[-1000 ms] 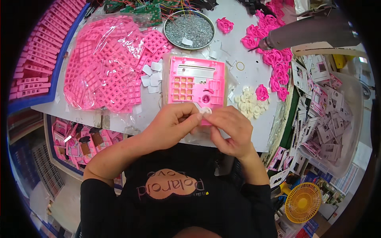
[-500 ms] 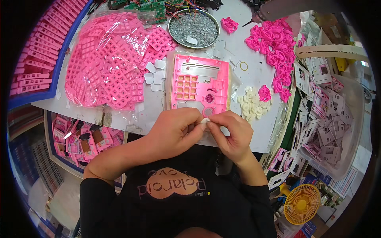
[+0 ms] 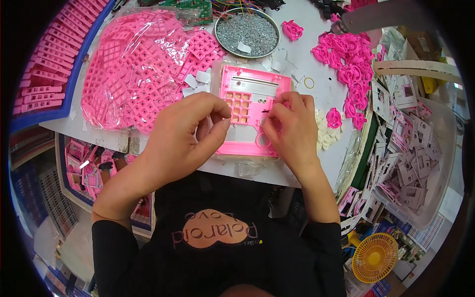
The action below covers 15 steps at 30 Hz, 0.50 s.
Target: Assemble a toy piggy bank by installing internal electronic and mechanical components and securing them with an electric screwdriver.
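Note:
A pink plastic housing (image 3: 240, 148) with a grid of square key openings lies on the table before me, on a clear plastic wrapping. My left hand (image 3: 185, 133) is at the housing's left edge, its thumb and forefinger curled together at the tips; anything between them is too small to see. Over the housing's right side, my right hand (image 3: 295, 133) is bent down with its fingertips pinched together by the round openings. What those fingers hold is hidden. White plastic rings (image 3: 326, 136) are heaped beside my right hand, partly covered by it.
Bagged pink keypads (image 3: 133, 74) lie at left, with white square pieces (image 3: 203, 76) beside them. A round tin of screws (image 3: 273, 24) stands behind the housing. Pink parts (image 3: 351, 69) are piled at right under a grey tool arm (image 3: 383, 19). A blue tray (image 3: 74, 94) borders the far left.
My hands have parted from a shared pinch on a small white piece at the housing's front edge. The left moved left and up; the right moved up over the housing.

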Available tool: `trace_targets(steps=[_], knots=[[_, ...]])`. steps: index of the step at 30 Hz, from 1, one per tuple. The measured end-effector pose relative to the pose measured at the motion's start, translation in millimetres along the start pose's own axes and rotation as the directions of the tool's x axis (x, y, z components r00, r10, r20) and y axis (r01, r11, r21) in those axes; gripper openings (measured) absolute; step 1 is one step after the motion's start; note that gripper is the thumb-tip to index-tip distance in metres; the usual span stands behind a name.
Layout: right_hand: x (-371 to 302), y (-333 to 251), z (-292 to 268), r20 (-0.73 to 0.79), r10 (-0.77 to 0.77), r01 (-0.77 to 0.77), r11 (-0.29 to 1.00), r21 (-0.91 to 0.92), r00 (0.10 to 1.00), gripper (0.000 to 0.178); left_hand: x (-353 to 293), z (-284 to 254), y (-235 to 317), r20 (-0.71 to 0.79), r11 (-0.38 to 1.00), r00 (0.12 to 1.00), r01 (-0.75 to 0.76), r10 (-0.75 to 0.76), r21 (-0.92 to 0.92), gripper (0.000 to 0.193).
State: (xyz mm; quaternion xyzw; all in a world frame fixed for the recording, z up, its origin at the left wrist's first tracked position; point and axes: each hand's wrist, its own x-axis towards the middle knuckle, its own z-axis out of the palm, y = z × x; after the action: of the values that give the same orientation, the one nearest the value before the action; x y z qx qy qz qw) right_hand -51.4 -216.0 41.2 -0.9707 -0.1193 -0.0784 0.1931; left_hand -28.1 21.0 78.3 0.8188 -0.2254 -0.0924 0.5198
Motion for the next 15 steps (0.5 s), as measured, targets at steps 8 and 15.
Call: trace_targets(steps=[8,15], knots=[[4,-5,10,0.045,0.141,-0.140,0.990,-0.030,0.989,0.013,47,-16,0,0.014,0.942,0.963,-0.267,0.270,0.205,0.007],[-1,-4,10,-0.020,0.242,-0.242,0.970,-0.012,0.970,0.012,175,-7,-26,0.145,0.666,0.979,-0.204,0.144,0.718,0.011]])
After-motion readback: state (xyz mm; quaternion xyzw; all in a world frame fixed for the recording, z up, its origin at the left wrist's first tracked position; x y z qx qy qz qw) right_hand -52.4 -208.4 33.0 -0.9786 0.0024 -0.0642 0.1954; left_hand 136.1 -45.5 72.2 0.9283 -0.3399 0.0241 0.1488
